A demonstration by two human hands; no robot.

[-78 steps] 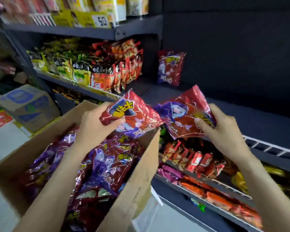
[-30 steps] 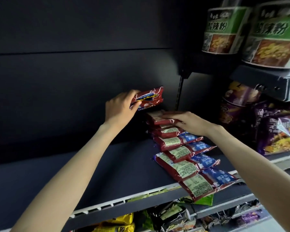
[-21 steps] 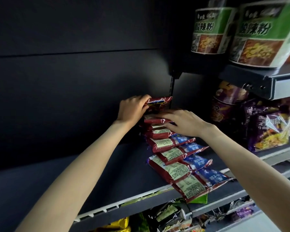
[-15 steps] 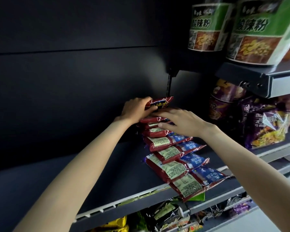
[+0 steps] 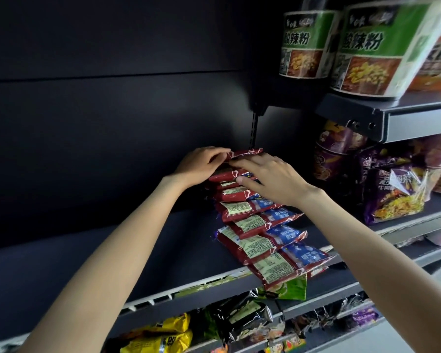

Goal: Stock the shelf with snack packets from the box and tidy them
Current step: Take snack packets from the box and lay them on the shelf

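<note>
Pinching the top packet with your left hand seats it at the back; your right hand, fingers straight, steadies the leaning row against sliding.

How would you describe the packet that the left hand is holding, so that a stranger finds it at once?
Find the dark shelf and its overlapping row of red packets running to the back wall. The packet is the rearmost and highest, gripped by the left hand. Unlike its neighbours, it shows no label panel, only red film.
</note>
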